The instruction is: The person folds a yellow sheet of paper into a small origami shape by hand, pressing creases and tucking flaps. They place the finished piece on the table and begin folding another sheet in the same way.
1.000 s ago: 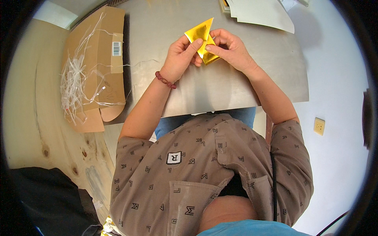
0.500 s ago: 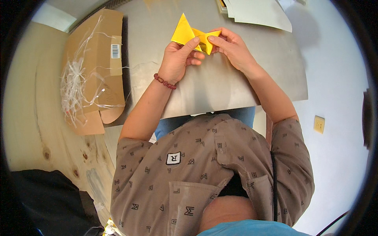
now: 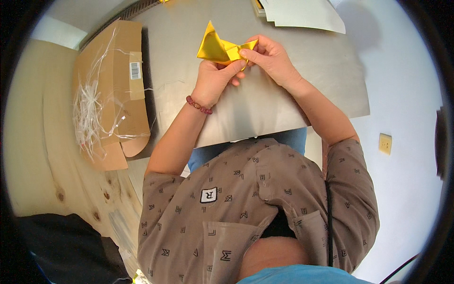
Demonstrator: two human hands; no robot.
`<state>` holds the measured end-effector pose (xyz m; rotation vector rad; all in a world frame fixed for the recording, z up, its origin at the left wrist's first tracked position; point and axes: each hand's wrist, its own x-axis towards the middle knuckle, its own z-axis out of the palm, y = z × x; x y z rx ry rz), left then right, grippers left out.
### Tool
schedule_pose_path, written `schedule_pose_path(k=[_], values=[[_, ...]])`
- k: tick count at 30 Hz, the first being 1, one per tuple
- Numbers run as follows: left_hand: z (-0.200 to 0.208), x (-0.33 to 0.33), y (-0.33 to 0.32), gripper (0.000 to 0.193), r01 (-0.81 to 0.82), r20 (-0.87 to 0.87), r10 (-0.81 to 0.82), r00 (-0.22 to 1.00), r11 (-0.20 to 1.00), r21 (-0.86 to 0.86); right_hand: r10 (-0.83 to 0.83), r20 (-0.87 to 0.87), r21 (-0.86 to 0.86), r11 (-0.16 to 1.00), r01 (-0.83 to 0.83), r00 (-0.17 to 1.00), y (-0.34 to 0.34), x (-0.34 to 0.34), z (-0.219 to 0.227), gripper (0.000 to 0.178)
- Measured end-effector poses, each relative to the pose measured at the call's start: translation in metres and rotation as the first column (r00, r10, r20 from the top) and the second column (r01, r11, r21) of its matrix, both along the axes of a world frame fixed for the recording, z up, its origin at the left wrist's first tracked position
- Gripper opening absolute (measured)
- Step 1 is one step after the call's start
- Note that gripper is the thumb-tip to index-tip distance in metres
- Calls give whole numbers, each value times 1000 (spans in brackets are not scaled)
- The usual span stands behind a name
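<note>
A piece of folded shiny gold paper (image 3: 212, 46) is held up between both hands over the metal table (image 3: 265, 102). One large pointed flap rises at its left, and a smaller point sticks out at its right. My left hand (image 3: 217, 78) pinches the lower middle with the thumb in front; some of its fingers curl underneath. My right hand (image 3: 270, 59) grips the right part, its thumb pressed on the front and its other fingers behind. The back of the paper is hidden.
At the left stands a brown cardboard box (image 3: 135, 111) with a tangle of clear plastic strips (image 3: 92, 106) on it. White sheets (image 3: 305, 16) lie at the table's far right. A wall socket (image 3: 385, 144) is on the right. Dark cloth (image 3: 71, 246) lies at lower left.
The folded gold paper has tilted and moved slightly left, with its big flap now catching darker reflections. My right thumb has come closer to my left thumb. The whole view has shifted a little.
</note>
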<state>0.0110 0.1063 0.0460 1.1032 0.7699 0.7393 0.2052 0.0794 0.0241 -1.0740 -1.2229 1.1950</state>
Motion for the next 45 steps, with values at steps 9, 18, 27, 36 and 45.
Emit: schedule_pose_path(k=[9, 18, 27, 36, 45], values=[[3, 5, -5, 9, -41, 52, 46, 998, 994, -96, 12, -78, -77, 997, -18, 997, 0, -2, 4, 20], [-7, 1, 3, 12, 42, 88, -37, 995, 998, -50, -24, -54, -20, 1000, 22, 998, -2, -1, 7, 19], [-11, -1, 3, 15, 43, 97, -39, 994, 998, -38, -28, -65, -53, 998, 25, 997, -3, 0, 9, 24], [-10, 2, 0, 15, 4, 130, -1, 992, 1000, -21, -39, -105, -85, 996, 30, 994, -1, 2, 7, 29], [-10, 1, -1, 14, -6, 99, 7, 995, 1000, -5, -71, -67, -83, 994, 65, 995, -1, 4, 12, 25]])
